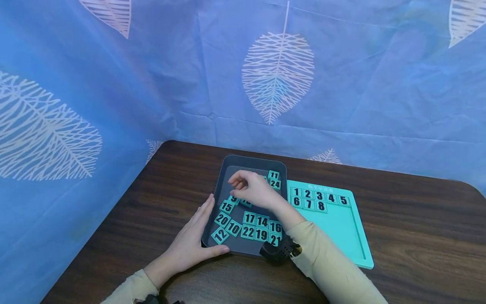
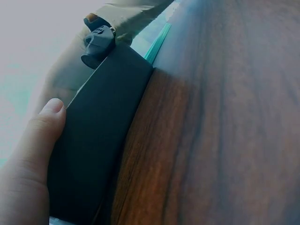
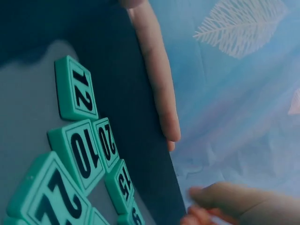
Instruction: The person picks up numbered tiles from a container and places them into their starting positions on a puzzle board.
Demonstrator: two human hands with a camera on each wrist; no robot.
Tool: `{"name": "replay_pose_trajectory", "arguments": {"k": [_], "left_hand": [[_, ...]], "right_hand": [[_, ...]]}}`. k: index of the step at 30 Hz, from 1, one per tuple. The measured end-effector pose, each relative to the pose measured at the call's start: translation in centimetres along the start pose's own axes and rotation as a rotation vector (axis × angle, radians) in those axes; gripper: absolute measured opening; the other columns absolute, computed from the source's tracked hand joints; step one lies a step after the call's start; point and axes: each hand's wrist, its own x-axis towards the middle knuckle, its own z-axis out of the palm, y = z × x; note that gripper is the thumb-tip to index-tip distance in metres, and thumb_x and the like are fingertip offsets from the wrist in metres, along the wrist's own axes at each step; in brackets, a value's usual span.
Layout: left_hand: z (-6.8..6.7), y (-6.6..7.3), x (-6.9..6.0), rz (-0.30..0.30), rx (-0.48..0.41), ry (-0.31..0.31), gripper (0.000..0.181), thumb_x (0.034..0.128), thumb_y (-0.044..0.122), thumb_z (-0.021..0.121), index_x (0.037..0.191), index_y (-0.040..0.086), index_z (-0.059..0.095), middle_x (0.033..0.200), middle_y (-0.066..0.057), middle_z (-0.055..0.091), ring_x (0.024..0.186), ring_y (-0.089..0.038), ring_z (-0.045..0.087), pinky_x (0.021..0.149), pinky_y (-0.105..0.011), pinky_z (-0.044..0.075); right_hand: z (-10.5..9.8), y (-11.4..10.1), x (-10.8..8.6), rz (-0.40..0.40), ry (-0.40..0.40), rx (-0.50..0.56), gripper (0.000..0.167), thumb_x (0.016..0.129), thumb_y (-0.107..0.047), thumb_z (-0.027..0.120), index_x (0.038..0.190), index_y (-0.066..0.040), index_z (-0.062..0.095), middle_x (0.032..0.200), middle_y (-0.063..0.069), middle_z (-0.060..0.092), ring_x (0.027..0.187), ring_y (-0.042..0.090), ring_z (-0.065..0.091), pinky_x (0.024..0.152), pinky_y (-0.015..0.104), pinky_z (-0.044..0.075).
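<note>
A dark grey tray (image 1: 232,249) holds loose teal number tiles, among them the 15 tile (image 1: 226,206), the 12 tile (image 3: 80,89) and the 10 tile (image 3: 83,152). My left hand (image 1: 191,241) lies against the tray's near left corner, its straight fingers along the left wall and its thumb at the front wall. Above the tray's middle hovers my right hand (image 1: 253,188), fingers loosely bent, thumb near the 9 tile (image 1: 233,199). No tile shows between its fingers. This hand hides part of the tiles below it.
Touching the tray's right side, a teal board (image 1: 334,230) carries tiles 1 to 8 in its top rows. Both rest on a brown wooden table (image 1: 417,228). Blue cloth (image 1: 341,84) with white leaf prints hangs behind and at the left.
</note>
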Motion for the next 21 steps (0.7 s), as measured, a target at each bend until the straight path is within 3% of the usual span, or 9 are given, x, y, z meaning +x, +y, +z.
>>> {"name": "replay_pose_trajectory", "arguments": {"k": [3,10,21], "left_hand": [[-0.1,0.1,0.0,-0.002,0.009,0.0,0.112,0.074,0.066,0.069,0.155,0.026,0.004,0.16,0.007,0.002,0.144,-0.024,0.009,0.102,-0.066,0.024],[-0.1,0.1,0.0,0.003,0.005,-0.004,0.111,0.0747,0.066,0.068,0.155,0.026,0.002,0.16,0.007,0.001,0.144,-0.024,0.008,0.103,-0.065,0.023],[-0.1,0.1,0.0,0.003,0.01,-0.001,0.112,0.0744,0.064,0.07,0.155,0.028,0.002,0.16,0.007,0.001,0.144,-0.023,0.008,0.102,-0.065,0.024]], "right_hand": [[0.2,0.6,0.1,0.043,-0.047,-0.073,0.031,0.086,-0.01,0.07,0.116,-0.001,0.063,0.105,0.008,0.061,0.09,0.018,0.057,0.077,0.029,0.049],[0.3,1.3,0.1,0.054,-0.13,-0.169,0.039,0.083,-0.009,0.073,0.12,-0.001,0.062,0.116,0.01,0.06,0.099,0.021,0.057,0.082,0.032,0.049],[0.6,1.4,0.4,0.046,-0.152,-0.235,0.034,0.08,-0.009,0.076,0.112,-0.004,0.067,0.104,0.004,0.064,0.091,0.017,0.058,0.078,0.029,0.049]]}}
